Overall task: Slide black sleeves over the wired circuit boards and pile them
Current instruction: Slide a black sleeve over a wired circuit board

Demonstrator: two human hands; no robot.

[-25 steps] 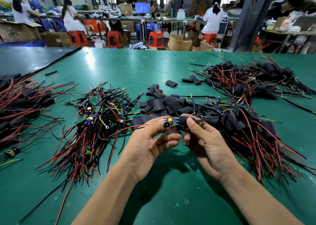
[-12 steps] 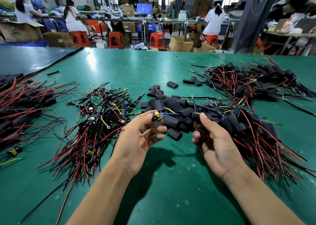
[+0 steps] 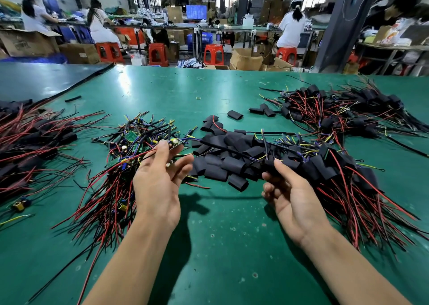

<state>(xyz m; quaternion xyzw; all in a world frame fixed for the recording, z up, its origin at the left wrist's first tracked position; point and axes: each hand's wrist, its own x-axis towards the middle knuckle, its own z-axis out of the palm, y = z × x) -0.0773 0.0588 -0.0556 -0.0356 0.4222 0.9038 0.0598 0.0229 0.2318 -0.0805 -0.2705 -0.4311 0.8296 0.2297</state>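
My left hand (image 3: pixel 160 179) holds a small wired circuit board (image 3: pixel 174 142) between thumb and fingers, above the pile of bare boards with red and black wires (image 3: pixel 120 165). My right hand (image 3: pixel 287 188) pinches a black sleeve (image 3: pixel 270 165) threaded on the board's wires, which stretch between both hands. Loose black sleeves (image 3: pixel 229 163) lie heaped between and behind my hands. A pile of sleeved boards (image 3: pixel 348 172) lies under and right of the right hand.
Another sleeved pile (image 3: pixel 343 112) sits far right on the green table (image 3: pixel 220 235). A dark wired heap (image 3: pixel 27 146) lies at the left edge. Stray sleeves (image 3: pixel 235 114) and a rubber band (image 3: pixel 198 98) lie farther back. Seated workers and red stools fill the background.
My hands have drawn apart: the left carried the board left and up, the right moved right with the sleeve, and the wires now stretch between them.
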